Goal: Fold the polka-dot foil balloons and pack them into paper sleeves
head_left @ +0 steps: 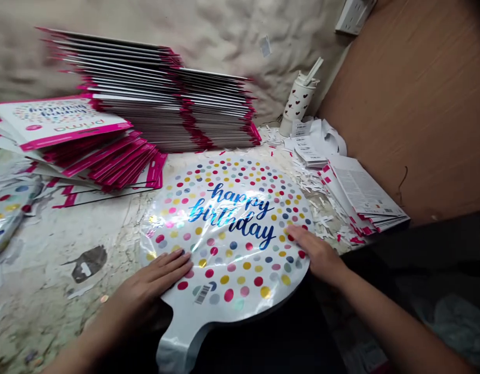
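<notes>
Two bare hands lie on one white foil balloon (240,259): the left hand (156,280) is flat, fingers extended and gripping nothing, on its lower left; the right hand (319,254) has fingertips on top at its right edge, and whether it pinches that edge cannot be told. The balloon lies face up at the table's near edge, its single neck toward the person, two printed words across it and one barcode label (203,294) near the neck. Behind it stand two adjoining piles of pink-edged packets (220,111), too many to count. One fanned heap (103,150) lies left of them. At right are one heart-patterned tumbler (298,101), one bundle of printed labels (307,145) and one smaller stack (364,192).
</notes>
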Action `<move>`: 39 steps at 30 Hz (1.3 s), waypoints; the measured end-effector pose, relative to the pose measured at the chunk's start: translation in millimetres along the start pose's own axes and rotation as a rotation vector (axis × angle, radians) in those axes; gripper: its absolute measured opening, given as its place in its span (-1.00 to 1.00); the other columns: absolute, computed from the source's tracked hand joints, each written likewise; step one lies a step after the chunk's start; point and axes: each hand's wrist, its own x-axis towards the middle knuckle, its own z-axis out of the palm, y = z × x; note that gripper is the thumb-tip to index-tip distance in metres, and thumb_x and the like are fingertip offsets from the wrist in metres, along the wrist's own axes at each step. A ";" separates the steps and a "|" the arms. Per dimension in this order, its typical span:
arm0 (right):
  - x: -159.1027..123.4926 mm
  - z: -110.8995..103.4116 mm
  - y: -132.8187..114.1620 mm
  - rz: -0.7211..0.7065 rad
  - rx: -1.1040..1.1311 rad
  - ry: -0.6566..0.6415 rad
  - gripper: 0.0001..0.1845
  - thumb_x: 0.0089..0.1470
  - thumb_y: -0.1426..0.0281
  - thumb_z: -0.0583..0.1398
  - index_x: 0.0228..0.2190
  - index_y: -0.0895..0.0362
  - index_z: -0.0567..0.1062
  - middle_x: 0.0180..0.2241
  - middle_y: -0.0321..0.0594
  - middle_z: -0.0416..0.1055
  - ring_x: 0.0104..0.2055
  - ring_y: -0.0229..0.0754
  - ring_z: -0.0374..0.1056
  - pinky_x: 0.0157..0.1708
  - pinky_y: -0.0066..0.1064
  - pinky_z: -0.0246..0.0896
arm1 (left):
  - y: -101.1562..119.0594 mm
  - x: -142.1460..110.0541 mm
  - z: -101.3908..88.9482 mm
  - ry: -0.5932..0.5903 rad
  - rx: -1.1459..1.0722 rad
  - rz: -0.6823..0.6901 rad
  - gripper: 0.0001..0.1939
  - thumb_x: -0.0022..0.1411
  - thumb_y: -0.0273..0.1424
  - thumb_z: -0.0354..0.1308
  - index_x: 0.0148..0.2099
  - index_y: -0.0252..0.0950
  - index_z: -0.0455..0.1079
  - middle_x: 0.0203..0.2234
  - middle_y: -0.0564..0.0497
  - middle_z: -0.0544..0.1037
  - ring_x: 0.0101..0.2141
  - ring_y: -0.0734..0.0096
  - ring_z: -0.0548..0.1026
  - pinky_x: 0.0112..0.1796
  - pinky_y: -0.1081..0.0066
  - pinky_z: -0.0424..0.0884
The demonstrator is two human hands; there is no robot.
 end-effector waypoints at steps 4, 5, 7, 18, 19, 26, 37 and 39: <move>12.2 -24.8 40.4 0.033 0.116 -0.091 -0.50 0.03 0.43 0.13 0.05 0.07 0.34 0.14 -0.13 0.21 0.20 -0.05 0.09 0.17 -0.08 0.01 | -16.6 -1.1 -16.4 -0.047 -0.072 -0.095 -0.40 0.11 -0.48 0.00 0.21 0.00 0.14 0.18 0.11 0.19 0.17 0.17 0.16 0.11 0.18 0.21; 19.5 -31.4 46.6 0.034 0.185 -0.134 -0.56 0.04 0.43 0.12 0.00 0.06 0.40 0.11 -0.16 0.27 0.18 -0.07 0.14 0.17 -0.10 0.02 | -21.4 1.2 -21.7 -0.057 -0.100 -0.123 -0.46 0.13 -0.43 0.00 0.18 -0.01 0.20 0.17 0.11 0.21 0.16 0.17 0.18 0.10 0.19 0.21; 39.7 -42.8 56.4 0.119 0.347 -0.193 -0.68 0.04 0.40 0.10 -0.15 0.08 0.50 -0.02 -0.18 0.41 0.06 -0.10 0.29 0.09 -0.18 0.14 | -31.8 10.0 -32.2 -0.052 -0.168 -0.239 -0.62 0.20 -0.35 -0.06 0.05 -0.06 0.36 0.07 0.10 0.38 0.08 0.21 0.32 0.04 0.27 0.30; 170.3 -46.6 89.0 0.631 0.215 -0.091 -0.56 -0.05 0.04 0.16 -0.52 0.20 0.42 -0.60 -0.30 0.31 -0.50 -0.28 0.24 -0.49 -0.47 0.10 | -1.3 81.5 -42.5 0.159 0.335 -0.463 -0.50 0.30 -0.22 -0.22 0.14 -0.42 0.22 0.04 -0.26 0.37 0.03 0.02 0.34 -0.03 0.11 0.29; 176.4 -48.6 88.9 0.654 0.166 -0.089 -0.55 -0.08 0.03 0.18 -0.50 0.21 0.44 -0.55 -0.24 0.36 -0.44 -0.23 0.28 -0.43 -0.44 0.13 | 6.1 79.5 -33.3 0.099 0.318 -0.404 -0.47 0.29 -0.21 -0.20 0.16 -0.43 0.20 0.10 -0.28 0.31 0.09 0.00 0.28 0.02 0.09 0.25; 182.7 -15.7 -15.7 0.362 -0.227 0.074 -0.27 0.16 0.03 -0.08 0.15 0.34 0.09 0.15 0.18 0.10 0.19 0.12 0.00 0.13 -0.08 -0.13 | 22.6 68.1 1.0 -0.065 0.323 -0.435 -0.42 0.23 -0.06 -0.17 0.26 -0.09 0.03 0.24 -0.27 0.03 0.21 -0.32 -0.06 -0.04 -0.26 0.07; 68.3 -15.0 20.4 0.530 -0.362 -0.062 -0.29 0.21 0.13 -0.12 0.21 0.37 0.01 0.24 0.14 -0.07 0.29 0.09 -0.17 0.22 -0.05 -0.32 | 36.6 97.1 -6.9 -0.127 0.230 -0.531 -0.32 0.19 0.02 -0.19 0.28 -0.17 -0.01 0.27 -0.23 -0.06 0.23 -0.25 -0.16 0.05 -0.24 -0.06; 59.4 -15.9 22.9 0.418 -0.358 -0.024 -0.34 0.20 0.12 -0.10 0.22 0.20 0.03 0.22 0.06 0.01 0.28 0.07 -0.14 0.21 -0.09 -0.26 | 53.8 119.5 -3.3 -0.102 0.206 -0.493 -0.24 0.18 0.03 -0.20 0.31 -0.31 -0.10 0.28 -0.26 -0.10 0.25 -0.16 -0.19 0.10 -0.14 -0.07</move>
